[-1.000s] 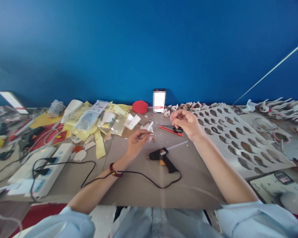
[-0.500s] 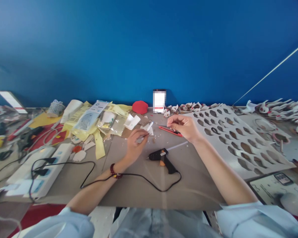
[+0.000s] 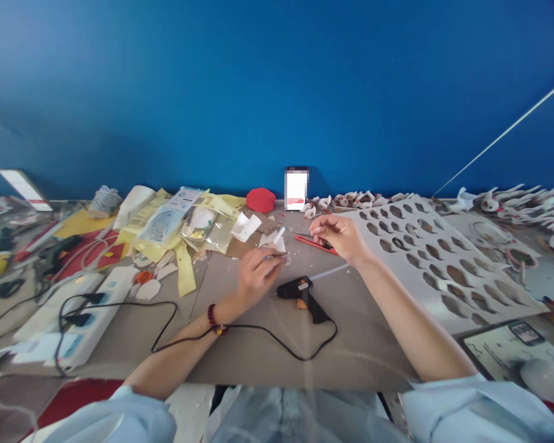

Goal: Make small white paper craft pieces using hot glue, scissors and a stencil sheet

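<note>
My left hand point(image 3: 260, 275), with a dark red bead bracelet at the wrist, is over the table with thumb and fingers pinched together. Anything between its fingertips is too small to make out. My right hand point(image 3: 340, 239) is also closed in a pinch, just above a red utility knife point(image 3: 303, 239); what it holds, if anything, cannot be seen. Below and between the hands lies a black glue gun point(image 3: 292, 288) with an orange trigger. A translucent glue stick point(image 3: 330, 271) sticks out of its back. Small white paper scraps point(image 3: 273, 237) lie beyond my left fingers.
A white sheet with cut-out holes point(image 3: 436, 271) covers the right side, several white paper pieces with red marks point(image 3: 492, 202) beyond it. A lit phone point(image 3: 297, 187) leans on the blue wall beside a red shape point(image 3: 260, 200). Plastic bags point(image 3: 170, 215) and a power strip point(image 3: 102, 317) occupy the left.
My left hand has moved a little right and turned, its fingertips now nearer the right hand. My right hand has barely moved.
</note>
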`<state>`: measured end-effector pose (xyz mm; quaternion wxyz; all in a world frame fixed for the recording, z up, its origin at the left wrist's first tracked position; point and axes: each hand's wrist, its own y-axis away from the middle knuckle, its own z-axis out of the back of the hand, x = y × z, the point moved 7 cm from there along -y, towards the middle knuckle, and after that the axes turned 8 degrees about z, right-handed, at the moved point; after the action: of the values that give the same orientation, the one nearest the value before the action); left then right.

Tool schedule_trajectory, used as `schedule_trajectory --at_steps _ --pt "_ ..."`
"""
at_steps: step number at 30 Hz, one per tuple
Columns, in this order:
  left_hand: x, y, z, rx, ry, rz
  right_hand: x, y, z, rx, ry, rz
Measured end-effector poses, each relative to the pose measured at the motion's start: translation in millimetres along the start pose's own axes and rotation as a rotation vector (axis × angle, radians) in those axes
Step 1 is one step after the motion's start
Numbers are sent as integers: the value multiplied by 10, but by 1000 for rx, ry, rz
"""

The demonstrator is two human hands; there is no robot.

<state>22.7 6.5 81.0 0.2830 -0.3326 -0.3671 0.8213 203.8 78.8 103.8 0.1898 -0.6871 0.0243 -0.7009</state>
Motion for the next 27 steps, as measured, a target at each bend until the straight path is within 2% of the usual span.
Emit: schedule_trajectory --at_steps 6,13,17,21,24,27 --pt "-6 15 -1 4 -18 -24 6 -16 43 24 147 79" --pt "23 4 -17 7 -39 4 -192 -44 132 -11 291 -36" --pt "39 -20 -20 -12 -13 23 -289 -46 130 -10 167 -144" --pt "84 -31 -43 -1 5 69 -262 -49 133 -43 109 -152" --pt "157 -21 -98 50 -12 126 -231 -39 91 -19 -18 -166" --pt "230 -1 -180 125 -71 169 -238 -4 29 29 -152 -243"
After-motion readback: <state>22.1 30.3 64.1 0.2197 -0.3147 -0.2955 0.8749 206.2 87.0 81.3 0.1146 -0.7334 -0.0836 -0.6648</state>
